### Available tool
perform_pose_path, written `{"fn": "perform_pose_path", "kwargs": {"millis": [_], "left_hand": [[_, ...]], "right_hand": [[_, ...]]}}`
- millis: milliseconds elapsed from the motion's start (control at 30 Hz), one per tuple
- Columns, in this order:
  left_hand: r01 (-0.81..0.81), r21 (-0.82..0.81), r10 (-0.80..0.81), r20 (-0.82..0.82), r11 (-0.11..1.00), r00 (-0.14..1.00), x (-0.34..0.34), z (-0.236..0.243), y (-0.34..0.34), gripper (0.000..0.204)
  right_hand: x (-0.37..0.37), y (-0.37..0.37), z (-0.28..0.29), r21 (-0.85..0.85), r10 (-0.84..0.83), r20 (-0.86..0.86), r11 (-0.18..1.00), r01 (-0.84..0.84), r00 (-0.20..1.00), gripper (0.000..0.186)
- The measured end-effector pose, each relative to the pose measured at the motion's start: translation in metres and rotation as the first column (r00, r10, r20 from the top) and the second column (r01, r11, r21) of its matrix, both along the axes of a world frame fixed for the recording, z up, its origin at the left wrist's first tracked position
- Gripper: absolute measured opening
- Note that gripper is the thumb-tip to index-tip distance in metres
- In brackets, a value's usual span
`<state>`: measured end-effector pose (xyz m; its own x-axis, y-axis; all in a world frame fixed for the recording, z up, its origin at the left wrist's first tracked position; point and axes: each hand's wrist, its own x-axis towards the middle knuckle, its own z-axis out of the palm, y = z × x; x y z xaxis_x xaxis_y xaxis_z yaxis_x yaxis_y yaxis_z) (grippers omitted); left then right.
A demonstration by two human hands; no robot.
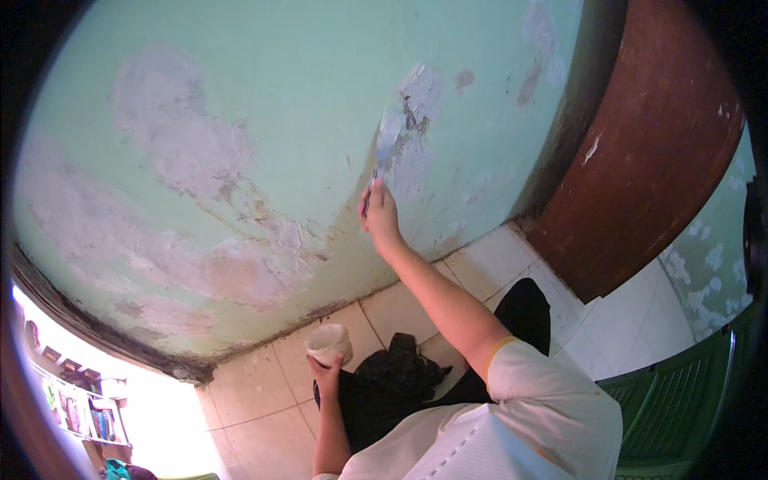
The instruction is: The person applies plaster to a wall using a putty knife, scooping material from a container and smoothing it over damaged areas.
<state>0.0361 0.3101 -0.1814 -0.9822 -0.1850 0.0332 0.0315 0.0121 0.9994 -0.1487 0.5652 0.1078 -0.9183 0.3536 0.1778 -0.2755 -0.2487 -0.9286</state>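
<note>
My right hand (379, 206) grips the handle of a putty knife (390, 138), its broad blade at the pale green wall (304, 120) beside a rough white filler patch (419, 88) with a dark cracked area. Lower left, my left hand (328, 366) holds a pale round tub (325, 340) above the tiles; its contents cannot be made out. A crumpled black item (400, 370) lies on the floor between that tub and my right arm. More uneven white and pinkish patches (184, 136) cover the wall to the left.
A brown wooden door (632, 136) is at the right, beside another patched wall. Tiled floor (248, 388) runs along the wall's stained base. A green slatted plastic piece (668, 408) is at lower right; a bright opening at lower left shows shelves (84, 412) with assorted items.
</note>
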Motion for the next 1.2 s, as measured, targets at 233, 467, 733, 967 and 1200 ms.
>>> {"fn": "perform_pose_path", "kwargs": {"millis": [233, 467, 733, 967, 1200], "left_hand": [[0.005, -0.032, -0.004, 0.024, 0.999, 1.0, 0.006, 0.004, -0.002, 0.084], [0.017, 0.03, -0.016, -0.047, 0.999, 0.999, 0.0, 0.002, -0.001, 0.084], [0.011, 0.031, -0.012, 0.018, 0.999, 1.0, 0.009, 0.004, -0.008, 0.085], [0.024, 0.066, -0.023, -0.025, 0.997, 0.999, 0.006, 0.001, -0.009, 0.086], [0.004, 0.1, -0.005, 0.011, 0.995, 1.0, 0.012, 0.007, -0.01, 0.087]], "right_hand": [[-0.004, 0.033, 0.06, -0.085, -0.198, -0.177, 0.979, 0.186, 0.964, 0.043], [-0.018, 0.02, 0.008, 0.107, -0.106, 0.006, 0.989, 0.105, 0.994, 0.042], [-0.01, 0.044, 0.062, -0.104, -0.188, -0.165, 0.98, 0.172, 0.968, 0.039], [-0.006, 0.02, -0.004, -0.027, -0.115, -0.012, 0.993, 0.115, 0.993, 0.041], [-0.011, 0.065, 0.038, -0.101, -0.249, -0.11, 0.966, 0.239, 0.962, 0.044]]}}
